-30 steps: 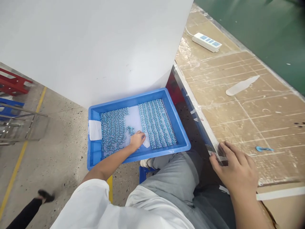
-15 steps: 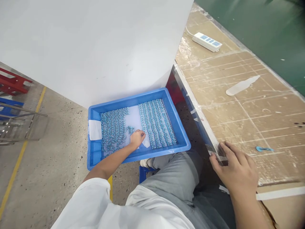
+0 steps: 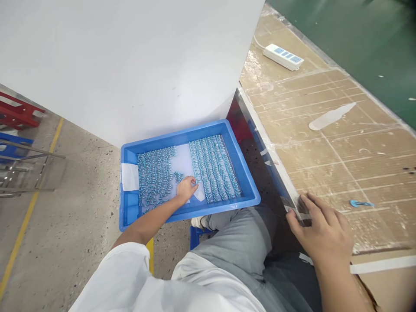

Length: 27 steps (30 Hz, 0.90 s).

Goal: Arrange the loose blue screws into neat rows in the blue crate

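My left hand [image 3: 186, 189] is inside a blue plastic tray [image 3: 254, 199], low over its floor. Its thumb and fingers are pinched together; whatever they hold, if anything, is too small to make out. To its right, small metallic-blue parts [image 3: 212, 169] lie in neat slanting rows. More of the same parts [image 3: 154, 175] cover the left side less evenly, and a little loose cluster [image 3: 178, 176] lies just beyond my knuckles. My right hand [image 3: 325, 229] rests at the near edge of the cardboard-covered table [image 3: 305, 151], its fingers apart and nothing in them.
On the table lie a white power strip [image 3: 283, 57], a torn pale strip [image 3: 331, 117] and a small blue piece [image 3: 361, 203]. A white panel [image 3: 130, 65] rises behind the tray. A red stool [image 3: 19, 110] and a metal frame [image 3: 26, 167] stand at the left.
The fingers of my left hand have shifted very slightly over the same spot, thumb and forefinger now curving into a small ring. My right hand and the tray stay where they were.
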{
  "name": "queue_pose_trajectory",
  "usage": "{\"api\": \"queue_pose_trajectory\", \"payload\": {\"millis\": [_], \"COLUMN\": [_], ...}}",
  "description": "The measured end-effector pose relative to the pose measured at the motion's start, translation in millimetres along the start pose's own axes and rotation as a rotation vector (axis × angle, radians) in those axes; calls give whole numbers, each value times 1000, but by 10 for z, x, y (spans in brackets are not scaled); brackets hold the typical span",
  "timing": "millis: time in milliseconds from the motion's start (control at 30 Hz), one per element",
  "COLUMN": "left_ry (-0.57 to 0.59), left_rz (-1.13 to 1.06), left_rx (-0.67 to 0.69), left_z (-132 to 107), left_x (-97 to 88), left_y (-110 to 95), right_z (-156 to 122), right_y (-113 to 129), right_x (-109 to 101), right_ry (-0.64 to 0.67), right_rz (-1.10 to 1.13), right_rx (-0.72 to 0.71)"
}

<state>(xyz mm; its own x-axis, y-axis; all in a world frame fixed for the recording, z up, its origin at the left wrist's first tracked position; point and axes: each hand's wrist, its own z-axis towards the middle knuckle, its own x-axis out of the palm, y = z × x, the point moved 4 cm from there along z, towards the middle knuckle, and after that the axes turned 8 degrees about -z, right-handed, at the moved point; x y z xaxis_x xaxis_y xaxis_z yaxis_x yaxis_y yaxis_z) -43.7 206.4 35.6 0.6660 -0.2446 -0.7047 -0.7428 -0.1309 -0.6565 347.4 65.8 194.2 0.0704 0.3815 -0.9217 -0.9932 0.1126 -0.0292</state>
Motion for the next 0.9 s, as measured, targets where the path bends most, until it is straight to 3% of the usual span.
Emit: {"api": "queue_pose_trajectory", "payload": {"millis": [100, 267, 400, 500, 600, 700, 900], "left_ry": [33, 114, 202, 316, 379, 388, 355], "left_rz": [23, 123, 156, 168, 250, 311, 300], "left_rx": [-3, 0, 97, 167, 61, -64, -118], "left_z": [-12, -46, -125, -222, -327, -418, -466], "left_x": [-130, -505, -684, -680, -630, -557, -374], "left_y": [62, 332, 407, 362, 395, 470, 519], "right_z": [-5, -8, -22, -38, -46, -39, 7], "right_y": [-11, -24, -41, -57, -69, -65, -20], "right_x": [6, 10, 40, 73, 87, 78, 29], "right_ry": [2, 11, -15, -12, -15, -38, -49], "right_rz": [-2, -18, -35, -36, -39, -50, -63], "right_rx": [-4, -16, -29, -32, -36, -50, -52]}}
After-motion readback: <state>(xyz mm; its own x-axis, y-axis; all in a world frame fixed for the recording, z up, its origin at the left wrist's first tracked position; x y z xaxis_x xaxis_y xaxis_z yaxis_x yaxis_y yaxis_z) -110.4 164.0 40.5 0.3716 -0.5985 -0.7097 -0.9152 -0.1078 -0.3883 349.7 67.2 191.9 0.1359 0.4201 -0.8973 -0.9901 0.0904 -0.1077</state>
